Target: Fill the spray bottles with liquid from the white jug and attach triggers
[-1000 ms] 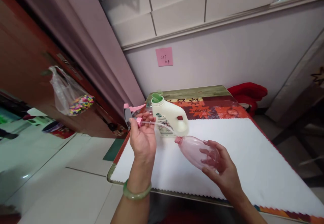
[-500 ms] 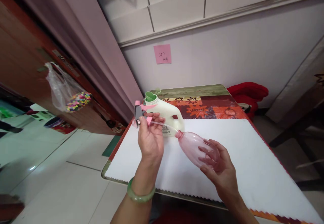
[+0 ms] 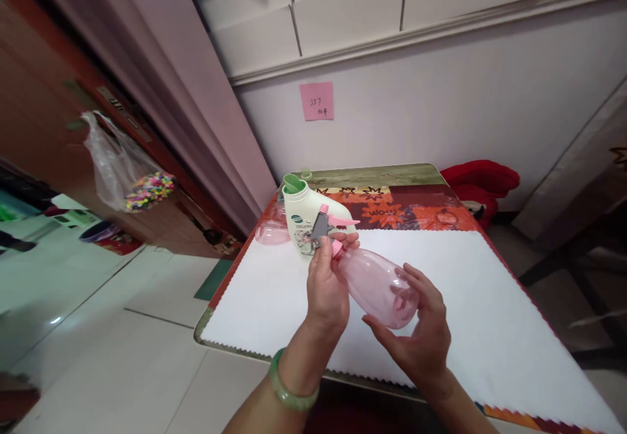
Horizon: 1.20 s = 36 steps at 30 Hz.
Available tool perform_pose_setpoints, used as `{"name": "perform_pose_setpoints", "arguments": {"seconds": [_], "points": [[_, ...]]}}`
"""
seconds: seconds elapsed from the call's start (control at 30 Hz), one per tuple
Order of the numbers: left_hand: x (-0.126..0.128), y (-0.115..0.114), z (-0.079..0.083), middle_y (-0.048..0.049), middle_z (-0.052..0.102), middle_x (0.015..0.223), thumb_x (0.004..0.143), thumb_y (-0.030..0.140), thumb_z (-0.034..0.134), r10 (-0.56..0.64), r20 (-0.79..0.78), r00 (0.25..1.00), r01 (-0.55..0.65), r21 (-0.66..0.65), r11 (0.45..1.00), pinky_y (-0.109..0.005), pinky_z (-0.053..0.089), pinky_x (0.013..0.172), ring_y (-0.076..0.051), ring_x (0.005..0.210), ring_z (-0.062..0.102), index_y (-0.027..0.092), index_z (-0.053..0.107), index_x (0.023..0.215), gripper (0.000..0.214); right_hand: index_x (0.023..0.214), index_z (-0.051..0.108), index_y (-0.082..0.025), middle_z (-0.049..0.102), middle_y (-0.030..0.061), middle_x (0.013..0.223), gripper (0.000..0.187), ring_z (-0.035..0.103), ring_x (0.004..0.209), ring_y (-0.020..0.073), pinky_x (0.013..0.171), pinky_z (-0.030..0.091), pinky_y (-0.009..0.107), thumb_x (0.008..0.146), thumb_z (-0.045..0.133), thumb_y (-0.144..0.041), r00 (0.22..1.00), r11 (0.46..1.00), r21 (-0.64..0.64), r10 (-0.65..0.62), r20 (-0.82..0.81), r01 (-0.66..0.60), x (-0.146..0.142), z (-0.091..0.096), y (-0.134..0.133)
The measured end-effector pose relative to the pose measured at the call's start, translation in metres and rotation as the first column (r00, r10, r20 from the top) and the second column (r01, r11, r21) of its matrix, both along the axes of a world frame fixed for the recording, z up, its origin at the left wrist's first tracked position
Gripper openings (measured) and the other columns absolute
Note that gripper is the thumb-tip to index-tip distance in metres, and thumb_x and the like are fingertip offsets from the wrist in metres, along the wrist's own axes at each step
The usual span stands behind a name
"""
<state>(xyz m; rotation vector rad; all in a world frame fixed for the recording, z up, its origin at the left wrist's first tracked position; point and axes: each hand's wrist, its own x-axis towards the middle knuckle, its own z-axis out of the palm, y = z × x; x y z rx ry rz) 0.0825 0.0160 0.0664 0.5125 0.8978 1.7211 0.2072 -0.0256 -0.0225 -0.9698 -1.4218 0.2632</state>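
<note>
My left hand is closed around the grey and pink trigger spray head, its thumb along the near side. The head's pink collar meets the neck of a clear pink spray bottle, tilted with its base toward me and to the right. Whether the collar is screwed on I cannot tell. My right hand holds the bottle near its base, with fingers behind the clear wall and thumb below. Behind my left hand a white jug with a green mouth stands on the table. Partly behind the jug is another clear pink bottle.
A white cloth with a zigzag edge covers much of the table. A small green cap lies at the back edge. To the left, a plastic bag of colourful pieces hangs from the door. Beyond the table is a red object.
My left hand has moved right with the spray head, bringing it to the bottle's neck. The thin tube, visible between them before, is now inside or hidden. The jug's front label has come into view.
</note>
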Motion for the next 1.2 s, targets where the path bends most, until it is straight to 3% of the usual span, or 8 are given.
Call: {"name": "perform_pose_setpoints", "arguments": {"seconds": [0.17,0.4,0.63,0.73,0.83,1.03,1.13,1.2], "points": [[-0.001,-0.003,0.000,-0.0065,0.076,0.092,0.094,0.052,0.059,-0.001,0.005,1.000,0.001,0.000,1.000,-0.035,0.050,0.093,-0.018,0.092,0.070,0.019,0.071,0.088,0.035,0.125,0.052,-0.031,0.062,0.0098,0.137,0.076,0.068,0.115,0.0308,0.088,0.065,0.053,0.063,0.094,-0.024,0.959,0.941,0.313,-0.200,0.200,0.131,0.001,-0.008,0.009],[-0.010,-0.006,0.002,-0.0079,0.076,0.092,0.094,0.051,0.059,-0.148,-0.065,0.987,0.156,0.137,0.978,-0.037,0.050,0.092,-0.022,0.091,0.070,0.019,0.072,0.092,0.035,0.136,0.050,-0.028,0.053,0.0167,0.149,0.084,0.062,0.126,0.0388,0.091,0.063,0.058,0.065,0.091,-0.041,0.959,0.938,-0.304,0.084,-0.271,-0.168,-0.011,0.005,-0.009],[-0.024,-0.007,0.002,-0.0108,0.074,0.087,0.092,0.056,0.057,-0.329,-0.193,0.924,0.367,0.216,0.905,-0.038,0.051,0.083,-0.025,0.084,0.067,0.018,0.072,0.088,0.041,0.112,0.070,-0.008,0.076,0.0201,0.085,0.088,0.069,0.053,0.0187,0.036,0.049,0.022,0.084,0.038,-0.085,0.358,0.095,-0.363,-0.070,-0.931,-0.927,-0.014,0.047,-0.014],[-0.025,-0.010,0.000,-0.0094,0.072,0.082,0.094,0.054,0.055,-0.321,-0.195,0.927,0.363,0.235,0.902,-0.040,0.051,0.085,-0.024,0.081,0.066,0.018,0.071,0.085,0.040,0.109,0.071,-0.006,0.076,0.0223,0.086,0.097,0.067,0.049,0.0155,0.035,0.047,0.018,0.083,0.030,-0.090,0.299,-0.036,-0.297,-0.096,-0.949,-0.954,-0.013,0.052,-0.013],[-0.025,-0.011,-0.001,-0.0073,0.071,0.079,0.093,0.052,0.057,-0.228,-0.161,0.960,0.261,0.236,0.936,-0.039,0.052,0.085,-0.023,0.080,0.067,0.018,0.069,0.085,0.037,0.133,0.059,-0.012,0.073,0.0243,0.113,0.100,0.077,0.077,0.0259,0.041,0.056,0.026,0.084,0.023,-0.091,0.354,0.064,-0.353,0.003,-0.935,-0.933,-0.019,0.048,-0.016],[-0.030,-0.009,0.001,-0.0059,0.071,0.079,0.093,0.052,0.058,-0.097,-0.152,0.984,0.129,0.211,0.969,-0.038,0.053,0.082,-0.023,0.084,0.070,0.020,0.066,0.090,0.034,0.151,0.030,-0.032,0.037,0.0177,0.160,0.116,0.046,0.142,0.0407,0.093,0.060,0.051,0.057,0.093,-0.055,0.861,0.794,-0.457,0.158,-0.484,-0.402,-0.032,0.024,-0.027],[-0.035,-0.009,0.003,-0.0080,0.073,0.082,0.092,0.054,0.060,-0.167,-0.160,0.973,0.200,0.216,0.956,-0.038,0.053,0.082,-0.025,0.085,0.070,0.019,0.067,0.090,0.036,0.139,0.044,-0.027,0.052,0.0170,0.146,0.097,0.057,0.130,0.0376,0.096,0.058,0.048,0.058,0.095,-0.043,0.936,0.843,-0.460,0.129,-0.328,-0.277,-0.030,0.017,-0.028],[-0.038,-0.010,0.004,-0.0099,0.074,0.083,0.091,0.056,0.060,-0.226,-0.176,0.958,0.262,0.219,0.940,-0.040,0.052,0.083,-0.026,0.085,0.071,0.018,0.068,0.090,0.039,0.132,0.049,-0.025,0.064,0.0150,0.130,0.086,0.071,0.103,0.0313,0.077,0.063,0.040,0.062,0.090,-0.053,0.824,0.705,-0.491,0.239,-0.514,-0.511,-0.026,0.018,-0.027]]}}
